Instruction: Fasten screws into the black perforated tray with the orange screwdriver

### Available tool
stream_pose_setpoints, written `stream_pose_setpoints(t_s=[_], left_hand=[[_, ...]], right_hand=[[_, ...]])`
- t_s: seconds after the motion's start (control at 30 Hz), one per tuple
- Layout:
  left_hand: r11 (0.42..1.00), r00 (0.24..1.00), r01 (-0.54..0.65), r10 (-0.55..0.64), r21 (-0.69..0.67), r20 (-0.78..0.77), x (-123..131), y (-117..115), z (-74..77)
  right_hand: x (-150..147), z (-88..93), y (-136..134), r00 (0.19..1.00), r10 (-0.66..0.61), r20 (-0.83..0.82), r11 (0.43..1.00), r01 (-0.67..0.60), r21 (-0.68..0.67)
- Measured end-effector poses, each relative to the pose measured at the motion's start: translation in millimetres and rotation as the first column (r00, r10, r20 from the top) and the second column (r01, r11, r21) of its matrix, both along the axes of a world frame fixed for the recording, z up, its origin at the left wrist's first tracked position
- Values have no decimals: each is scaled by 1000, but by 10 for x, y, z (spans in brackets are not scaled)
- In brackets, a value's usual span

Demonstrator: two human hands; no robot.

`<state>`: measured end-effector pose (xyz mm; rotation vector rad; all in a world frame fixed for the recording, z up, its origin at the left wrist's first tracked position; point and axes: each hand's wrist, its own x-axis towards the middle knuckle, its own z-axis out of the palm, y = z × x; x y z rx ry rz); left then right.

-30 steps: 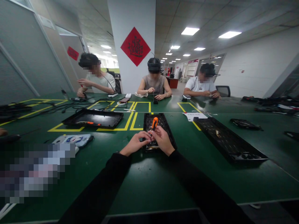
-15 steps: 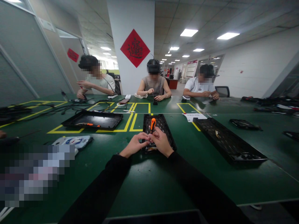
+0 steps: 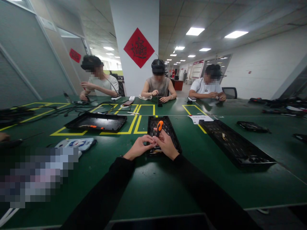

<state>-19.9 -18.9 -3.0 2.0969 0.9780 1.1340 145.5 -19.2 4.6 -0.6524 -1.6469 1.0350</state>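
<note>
Over a black tray my two hands meet, fingertips touching or nearly so. My right hand is closed around a screwdriver with an orange and black handle. The handle points up and leans slightly right; its tip is hidden by the fingers. My left hand is pinched at the fingertips, right beside the right hand's fingers. What it holds, if anything, is too small to make out. Some small light-coloured pieces lie in the tray below the hands.
Left stands a black tray with orange-handled pieces inside; right lies a long black tray with small parts. A patterned phone case lies at near left. Cables run behind. Three people sit working across the green table.
The screwdriver handle has tipped a little to the right in my right hand. My left hand keeps its pinch at nearly the same place. The whole view has shifted slightly.
</note>
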Motion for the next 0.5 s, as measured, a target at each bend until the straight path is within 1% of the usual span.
stream_pose_setpoints(t_s=[0.23, 0.5], left_hand=[[1000, 999, -22, 22, -12, 26, -2, 22, -22], [999, 999, 34, -34, 8, -32, -13, 10, -24]], right_hand=[[11, 5, -1, 1000, 10, 2, 1000, -10, -12], [9, 5, -11, 1000, -7, 0, 1000, 7, -5]])
